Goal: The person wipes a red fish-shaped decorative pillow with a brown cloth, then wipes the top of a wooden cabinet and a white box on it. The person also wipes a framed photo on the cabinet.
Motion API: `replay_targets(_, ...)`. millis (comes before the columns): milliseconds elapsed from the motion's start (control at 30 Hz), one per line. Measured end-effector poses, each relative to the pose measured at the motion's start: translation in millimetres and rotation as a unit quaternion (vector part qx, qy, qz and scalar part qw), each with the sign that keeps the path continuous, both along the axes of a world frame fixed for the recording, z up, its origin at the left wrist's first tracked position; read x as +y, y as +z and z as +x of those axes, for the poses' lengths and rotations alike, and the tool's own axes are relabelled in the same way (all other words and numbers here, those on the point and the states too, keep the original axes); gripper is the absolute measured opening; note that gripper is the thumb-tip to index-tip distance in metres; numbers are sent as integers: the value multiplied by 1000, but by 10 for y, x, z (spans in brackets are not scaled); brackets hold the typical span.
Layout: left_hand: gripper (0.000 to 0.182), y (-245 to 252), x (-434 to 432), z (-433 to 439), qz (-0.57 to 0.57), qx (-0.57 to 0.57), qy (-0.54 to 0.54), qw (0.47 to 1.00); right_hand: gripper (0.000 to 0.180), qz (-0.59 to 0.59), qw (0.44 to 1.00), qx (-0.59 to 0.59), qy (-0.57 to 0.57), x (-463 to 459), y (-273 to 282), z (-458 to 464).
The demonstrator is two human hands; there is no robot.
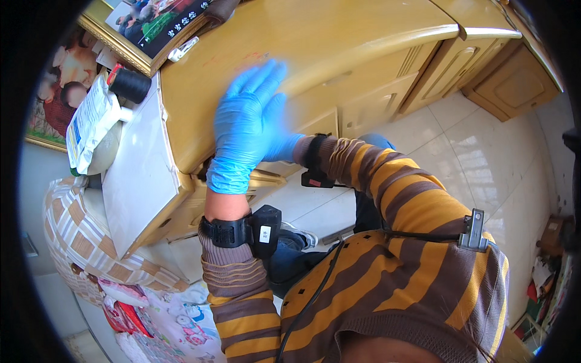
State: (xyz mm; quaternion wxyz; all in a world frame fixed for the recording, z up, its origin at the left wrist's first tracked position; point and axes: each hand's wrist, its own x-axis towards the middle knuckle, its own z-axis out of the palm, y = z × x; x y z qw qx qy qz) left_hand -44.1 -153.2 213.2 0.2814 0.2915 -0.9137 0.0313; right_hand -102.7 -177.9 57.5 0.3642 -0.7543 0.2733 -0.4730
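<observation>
My left hand (243,122), in a blue disposable glove, lies over the edge of a yellow wooden cabinet top (317,31), palm turned towards the other hand, fingers stretched out. Against it, partly covered and blurred, is my right hand (279,136) in the same kind of glove. The two hands seem to touch. No object shows between them, though the space between the palms is hidden. Reddish marks (252,56) show on the cabinet top just beyond the fingertips. Black devices are strapped on both wrists, the left wrist device (265,232) bearing a small label.
A gold picture frame (152,63), a white clip (183,49), a black thread spool (130,86) and a white packet (91,122) lie at the left. Cabinet doors (449,72) stand at the right. A checked cloth cover (86,227) is at lower left.
</observation>
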Motion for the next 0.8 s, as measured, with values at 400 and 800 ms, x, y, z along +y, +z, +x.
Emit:
replay_targets(400, 42, -8, 40, -39, -21, -24, 11, 999, 33, -424, 834, 272, -224, -66, 6, -1556)
replay_targets(800, 43, 128, -21, -145, -45, -63, 34, 996, 84, -223, 777, 161, -566, 166, -344, -3156)
